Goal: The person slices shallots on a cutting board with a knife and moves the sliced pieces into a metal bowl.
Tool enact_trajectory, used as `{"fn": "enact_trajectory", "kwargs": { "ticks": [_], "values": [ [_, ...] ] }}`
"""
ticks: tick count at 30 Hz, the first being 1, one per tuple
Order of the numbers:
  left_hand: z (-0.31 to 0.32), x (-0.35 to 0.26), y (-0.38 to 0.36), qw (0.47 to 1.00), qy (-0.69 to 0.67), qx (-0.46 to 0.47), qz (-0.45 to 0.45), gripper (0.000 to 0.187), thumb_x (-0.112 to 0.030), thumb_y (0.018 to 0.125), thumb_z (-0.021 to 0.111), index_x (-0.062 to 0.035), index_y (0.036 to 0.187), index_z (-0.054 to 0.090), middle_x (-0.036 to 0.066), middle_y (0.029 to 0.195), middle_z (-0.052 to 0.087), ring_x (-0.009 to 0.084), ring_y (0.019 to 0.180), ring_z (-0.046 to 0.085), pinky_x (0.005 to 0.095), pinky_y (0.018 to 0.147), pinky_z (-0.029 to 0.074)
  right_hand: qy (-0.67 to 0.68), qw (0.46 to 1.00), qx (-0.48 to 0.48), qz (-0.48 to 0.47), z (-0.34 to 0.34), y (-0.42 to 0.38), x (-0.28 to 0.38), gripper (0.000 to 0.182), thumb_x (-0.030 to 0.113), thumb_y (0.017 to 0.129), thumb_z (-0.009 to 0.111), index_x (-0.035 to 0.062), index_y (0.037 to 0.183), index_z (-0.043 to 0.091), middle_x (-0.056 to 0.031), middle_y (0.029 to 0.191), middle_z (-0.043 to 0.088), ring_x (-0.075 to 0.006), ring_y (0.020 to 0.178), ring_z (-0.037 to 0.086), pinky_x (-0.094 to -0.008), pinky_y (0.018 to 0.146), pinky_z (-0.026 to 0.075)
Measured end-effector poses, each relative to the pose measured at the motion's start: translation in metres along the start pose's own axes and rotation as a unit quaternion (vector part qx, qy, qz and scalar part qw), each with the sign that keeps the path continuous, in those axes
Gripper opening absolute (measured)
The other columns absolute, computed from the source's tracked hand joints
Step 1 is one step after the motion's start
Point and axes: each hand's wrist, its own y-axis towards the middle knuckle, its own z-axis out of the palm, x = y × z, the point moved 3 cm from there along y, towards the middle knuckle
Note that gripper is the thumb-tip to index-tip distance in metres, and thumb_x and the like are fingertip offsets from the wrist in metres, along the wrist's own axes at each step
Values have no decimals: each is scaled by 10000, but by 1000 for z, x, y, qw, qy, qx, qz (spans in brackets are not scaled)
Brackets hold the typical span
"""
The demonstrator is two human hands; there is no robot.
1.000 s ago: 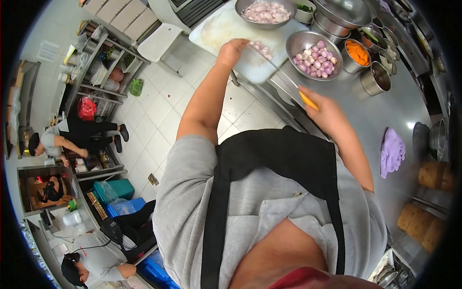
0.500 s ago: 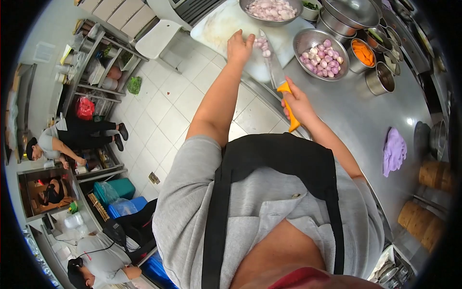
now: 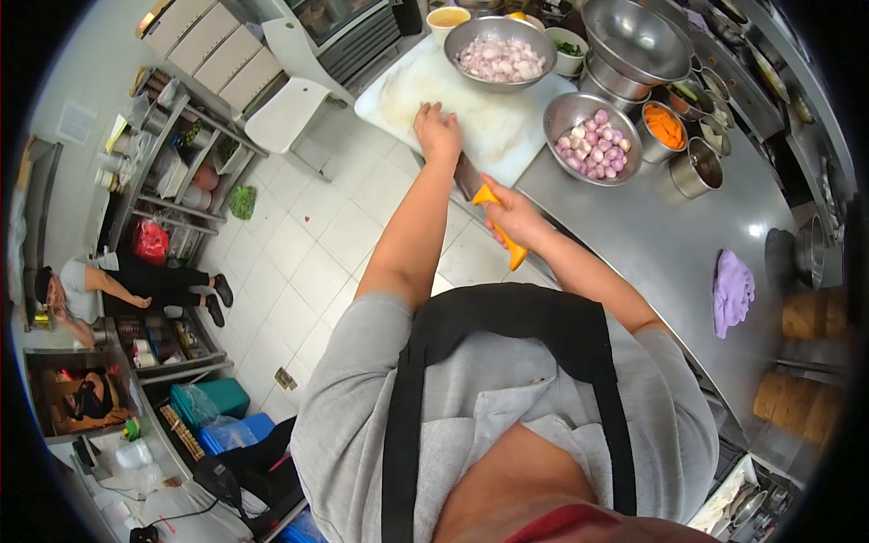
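My right hand (image 3: 513, 217) is wrapped around the yellow handle of a kitchen knife (image 3: 467, 176). Its blade points toward the board, and my left wrist hides the tip. Over the near left part of the white cutting board (image 3: 398, 74) is my left hand (image 3: 438, 133), fingers slightly bent and apart, with nothing visible in them. At the board's far side sits a metal bowl of chopped shallots (image 3: 501, 60). A perforated metal bowl (image 3: 554, 127) of whole peeled shallots (image 3: 595, 145) stands right of the board.
Right of the bowls are a metal pot of orange pieces (image 3: 665, 127), another pot (image 3: 697, 170) and stacked steel bowls (image 3: 637, 41). A purple cloth (image 3: 731, 294) lies on the steel counter (image 3: 634, 235). One co-worker (image 3: 118, 281) stands at the left; a white chair (image 3: 285, 113) is beyond the board.
The knife and both hands have moved left and nearer me, the blade now beside my left wrist. Shallot pieces seen by the blade before no longer show. The view has shifted slightly.
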Motion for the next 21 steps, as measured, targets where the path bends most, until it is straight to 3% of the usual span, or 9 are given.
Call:
{"fn": "enact_trajectory", "kwargs": {
  "ticks": [5, 10, 13, 16, 18, 21],
  "values": [
    [-3, -4, 10, 999, -35, -30, -3, 268, -46, 796, 600, 30, 1053, 607, 206, 1139, 549, 345, 1102, 513, 386, 967, 400, 24, 999, 31, -24, -8, -5, 13, 596, 120, 908, 420, 187, 1460, 207, -34, 691, 488, -106, 455, 446, -260, 417, 400],
    [-20, -91, 49, 991, -83, -38, 100, 248, -38, 778, 614, 31, 1016, 614, 193, 1058, 581, 354, 1045, 510, 418, 935, 384, 28, 996, 19, -80, -32, -32, 57, 609, 115, 894, 425, 138, 1459, 201, -44, 697, 503, -116, 454, 454, -269, 409, 398],
    [1, -127, 88, 979, -71, -95, 166, 220, -87, 804, 615, 1, 1004, 641, 198, 1000, 614, 352, 1002, 562, 390, 859, 444, 53, 991, -6, -122, -56, -53, 81, 610, 111, 892, 438, 126, 1456, 207, -44, 703, 511, -111, 456, 458, -260, 410, 399],
    [34, -144, 124, 980, -153, -39, 118, 262, -205, 856, 578, -18, 1024, 650, 204, 1043, 615, 350, 999, 573, 391, 880, 434, 36, 989, -66, -129, -88, -76, 90, 568, 143, 917, 452, 182, 1447, 253, -16, 739, 510, -75, 475, 458, -221, 410, 393],
    [63, -143, 135, 984, 67, 165, -5, 359, -337, 901, 500, -51, 1057, 650, 213, 1073, 614, 337, 1027, 573, 393, 905, 418, 30, 989, -82, -120, -108, -83, 84, 586, 130, 903, 448, 156, 1449, 238, -21, 732, 510, -84, 478, 460, -232, 412, 395],
    [69, -154, 135, 991, 93, 94, 29, 419, -405, 916, 442, -70, 1049, 657, 212, 1027, 632, 332, 983, 603, 395, 881, 436, 7, 987, -110, -116, -135, -88, 77, 600, 121, 889, 443, 130, 1450, 230, -21, 727, 512, -89, 475, 461, -240, 414, 397]
  ]
}}
